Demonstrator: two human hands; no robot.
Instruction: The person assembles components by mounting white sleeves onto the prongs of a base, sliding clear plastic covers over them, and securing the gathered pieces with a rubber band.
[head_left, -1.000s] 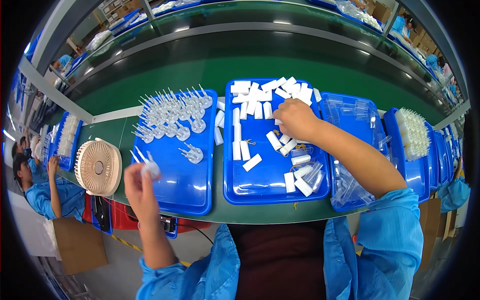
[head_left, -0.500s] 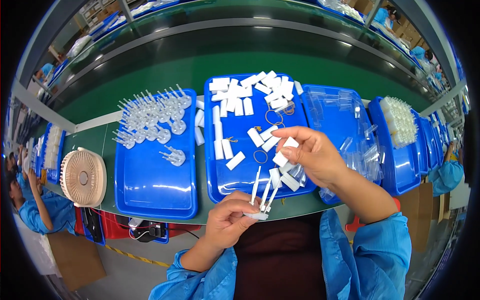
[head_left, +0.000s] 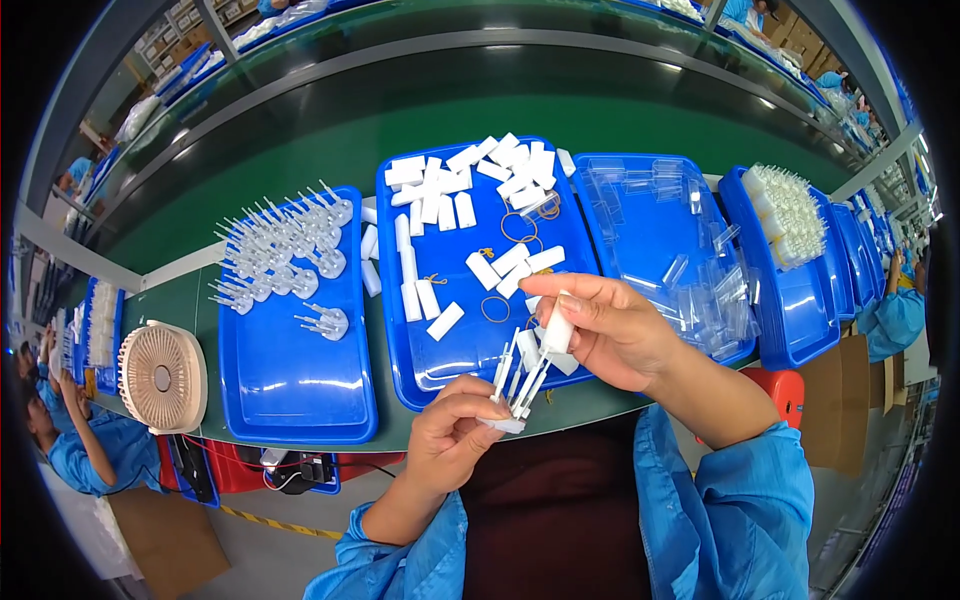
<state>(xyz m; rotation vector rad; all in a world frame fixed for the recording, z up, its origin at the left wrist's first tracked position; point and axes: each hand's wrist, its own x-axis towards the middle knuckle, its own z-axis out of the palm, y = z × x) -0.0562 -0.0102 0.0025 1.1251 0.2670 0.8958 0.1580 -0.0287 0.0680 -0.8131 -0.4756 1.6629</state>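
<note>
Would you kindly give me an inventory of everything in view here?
Pronged piece: one, white, in left hand
Held block: one, white, in right hand
Loose pronged pieces: many, whitish, left tray
Loose blocks: many, white, mostly middle tray
Thin loops: several, tan, middle tray
Clear pieces: many, transparent, tray right of middle
Bristly stack: one, whitish, farther right
Trays: many, blue, across the bench
Fan: one, beige, left
Bench: one, green, beneath trays
Frame: grey bars, around bench
Boxes: several, brown, lower left and right
Co-workers: several, blue clothing, around edges
Left hand: one, bare, lower centre
Right hand: one, bare, right of centre
</note>
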